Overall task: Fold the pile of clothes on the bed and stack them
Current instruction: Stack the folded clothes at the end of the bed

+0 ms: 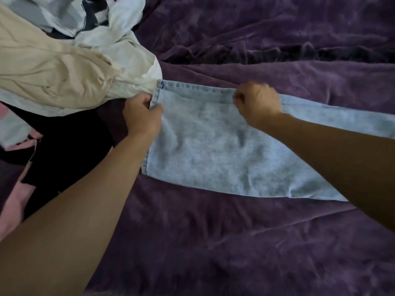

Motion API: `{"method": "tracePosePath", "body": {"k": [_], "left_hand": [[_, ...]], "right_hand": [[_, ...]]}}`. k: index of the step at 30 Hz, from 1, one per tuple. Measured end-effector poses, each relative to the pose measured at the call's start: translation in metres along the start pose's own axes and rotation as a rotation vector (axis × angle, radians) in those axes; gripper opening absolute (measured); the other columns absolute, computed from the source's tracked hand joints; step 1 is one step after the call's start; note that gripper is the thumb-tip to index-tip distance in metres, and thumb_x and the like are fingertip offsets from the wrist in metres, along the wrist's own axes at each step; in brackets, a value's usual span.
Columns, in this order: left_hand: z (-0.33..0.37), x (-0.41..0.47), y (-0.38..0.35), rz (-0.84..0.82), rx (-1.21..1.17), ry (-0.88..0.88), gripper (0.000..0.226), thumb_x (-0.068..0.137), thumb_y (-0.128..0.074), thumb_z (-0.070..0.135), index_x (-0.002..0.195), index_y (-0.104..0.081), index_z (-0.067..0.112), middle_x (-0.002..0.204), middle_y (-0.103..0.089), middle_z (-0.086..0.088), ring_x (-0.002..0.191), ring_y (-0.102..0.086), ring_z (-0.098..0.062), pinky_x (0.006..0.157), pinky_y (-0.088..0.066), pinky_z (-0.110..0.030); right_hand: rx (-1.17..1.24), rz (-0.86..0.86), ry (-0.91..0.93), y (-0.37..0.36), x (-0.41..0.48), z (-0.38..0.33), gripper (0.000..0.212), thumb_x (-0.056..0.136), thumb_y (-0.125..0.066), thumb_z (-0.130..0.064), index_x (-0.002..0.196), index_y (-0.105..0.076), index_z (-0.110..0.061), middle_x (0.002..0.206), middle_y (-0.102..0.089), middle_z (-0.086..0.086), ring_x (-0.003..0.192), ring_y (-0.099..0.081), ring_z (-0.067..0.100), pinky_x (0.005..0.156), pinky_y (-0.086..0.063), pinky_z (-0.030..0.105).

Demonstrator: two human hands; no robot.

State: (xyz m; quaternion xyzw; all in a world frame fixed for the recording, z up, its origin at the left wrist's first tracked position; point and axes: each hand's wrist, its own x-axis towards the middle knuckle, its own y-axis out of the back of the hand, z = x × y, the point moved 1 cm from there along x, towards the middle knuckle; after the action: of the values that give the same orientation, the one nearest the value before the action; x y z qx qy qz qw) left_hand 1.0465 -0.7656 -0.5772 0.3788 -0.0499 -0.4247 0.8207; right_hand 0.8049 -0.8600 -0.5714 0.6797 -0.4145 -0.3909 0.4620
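Squaring up jeans on the purple bedspread (213, 242), just right of the unfolded pile (53, 67).
Keeping the top edge taut should give a clean fold: the pale jeans (213, 150) lie flat, touching the pile; the left hand (142, 116) pinches the waistband beside the pile, and the right hand (256, 103) pinches the far edge farther from it.

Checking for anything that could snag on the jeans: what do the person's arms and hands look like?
No sleeves or cuffs show anywhere up to the frame edge. The left hand and right hand are ungloved, with no watch, bracelet or ring visible; the right hand is slightly blurred, so that is less certain.
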Motion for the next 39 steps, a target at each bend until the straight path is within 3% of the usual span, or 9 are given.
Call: {"method": "tracePosePath", "body": {"k": [4, 8, 12, 16, 22, 26, 30, 36, 39], "left_hand": [[0.018, 0.004, 0.002, 0.093, -0.003, -0.175, 0.016, 0.083, -0.066, 0.022, 0.09, -0.062, 0.008, 0.081, -0.063, -0.002, 0.072, -0.056, -0.014, 0.07, -0.045, -0.026], [-0.004, -0.004, -0.011, -0.068, 0.14, 0.115, 0.049, 0.086, -0.062, 0.045, 0.115, -0.052, 0.007, 0.116, -0.06, -0.011, 0.108, -0.057, -0.031, 0.085, -0.044, -0.036], [-0.034, -0.023, -0.011, -0.28, 0.157, 0.231, 0.058, 0.077, -0.069, 0.057, 0.108, -0.058, 0.008, 0.108, -0.064, -0.006, 0.099, -0.062, -0.027, 0.085, -0.052, -0.044], [-0.042, -0.018, 0.01, -0.252, 0.034, 0.213, 0.032, 0.078, -0.078, 0.029, 0.075, -0.064, 0.001, 0.086, -0.069, -0.021, 0.082, -0.068, -0.034, 0.072, -0.056, -0.049], [0.052, -0.035, 0.022, -0.359, -0.122, 0.083, 0.005, 0.087, -0.066, 0.021, 0.082, -0.067, 0.023, 0.086, -0.072, 0.003, 0.086, -0.069, -0.021, 0.08, -0.056, -0.038], [0.149, -0.089, -0.018, -0.629, -0.123, -0.124, 0.024, 0.074, -0.069, 0.017, 0.098, -0.065, 0.014, 0.091, -0.073, -0.01, 0.09, -0.069, -0.031, 0.084, -0.055, -0.047], [0.199, -0.161, -0.119, -0.637, 0.006, -0.284, 0.022, 0.082, -0.064, 0.01, 0.103, -0.06, 0.014, 0.093, -0.07, -0.01, 0.089, -0.066, -0.032, 0.079, -0.051, -0.037], [0.159, -0.257, -0.255, -0.793, 0.682, -0.405, 0.045, 0.091, -0.055, 0.039, 0.126, -0.05, 0.011, 0.13, -0.045, -0.014, 0.12, -0.042, -0.034, 0.097, -0.038, -0.041], [0.14, -0.29, -0.273, -0.648, 0.892, -0.526, 0.043, 0.092, -0.051, 0.037, 0.126, -0.05, 0.011, 0.133, -0.037, -0.012, 0.122, -0.034, -0.031, 0.098, -0.037, -0.043]], "right_hand": [[0.111, 0.196, 0.022, 0.02, 0.004, -0.003, 0.02, 0.092, -0.049, -0.021, 0.098, -0.067, -0.013, 0.102, -0.065, 0.007, 0.093, -0.058, 0.03, 0.065, -0.04, 0.033], [0.05, 0.172, 0.238, 0.004, -0.052, 0.001, 0.028, 0.087, -0.06, -0.023, 0.112, -0.066, -0.013, 0.119, -0.061, 0.011, 0.113, -0.053, 0.035, 0.078, -0.049, 0.044], [-0.214, -0.311, 0.138, -0.046, -0.095, 0.034, 0.073, 0.091, -0.028, -0.068, 0.153, -0.01, -0.034, 0.162, -0.001, 0.004, 0.149, 0.003, 0.026, 0.114, -0.011, 0.059], [-0.255, -0.317, 0.118, -0.065, -0.075, 0.051, 0.091, 0.077, -0.009, -0.087, 0.152, 0.008, -0.037, 0.161, 0.013, -0.004, 0.147, 0.017, 0.019, 0.112, 0.008, 0.064], [-0.135, -0.289, -0.037, -0.025, -0.097, 0.093, 0.096, 0.075, -0.017, -0.09, 0.152, 0.001, -0.037, 0.162, 0.008, 0.001, 0.148, 0.012, 0.02, 0.116, -0.003, 0.055], [0.001, -0.2, -0.258, 0.02, -0.137, 0.156, 0.081, 0.085, -0.037, -0.073, 0.152, -0.016, -0.034, 0.161, -0.012, 0.004, 0.147, -0.013, 0.025, 0.111, -0.026, 0.051], [0.092, -0.155, -0.395, 0.045, -0.175, 0.213, 0.07, 0.09, -0.043, -0.061, 0.151, -0.022, -0.034, 0.159, -0.022, 0.004, 0.14, -0.028, 0.03, 0.103, -0.037, 0.052], [-0.013, -0.224, -0.325, 0.04, -0.226, 0.297, 0.062, 0.094, -0.041, -0.056, 0.149, -0.031, -0.029, 0.157, -0.027, 0.004, 0.143, -0.023, 0.025, 0.111, -0.025, 0.046], [0.038, -0.253, -0.307, 0.044, -0.253, 0.341, 0.057, 0.094, -0.047, -0.054, 0.143, -0.044, -0.026, 0.154, -0.033, 0.004, 0.142, -0.027, 0.024, 0.111, -0.025, 0.042]]}}
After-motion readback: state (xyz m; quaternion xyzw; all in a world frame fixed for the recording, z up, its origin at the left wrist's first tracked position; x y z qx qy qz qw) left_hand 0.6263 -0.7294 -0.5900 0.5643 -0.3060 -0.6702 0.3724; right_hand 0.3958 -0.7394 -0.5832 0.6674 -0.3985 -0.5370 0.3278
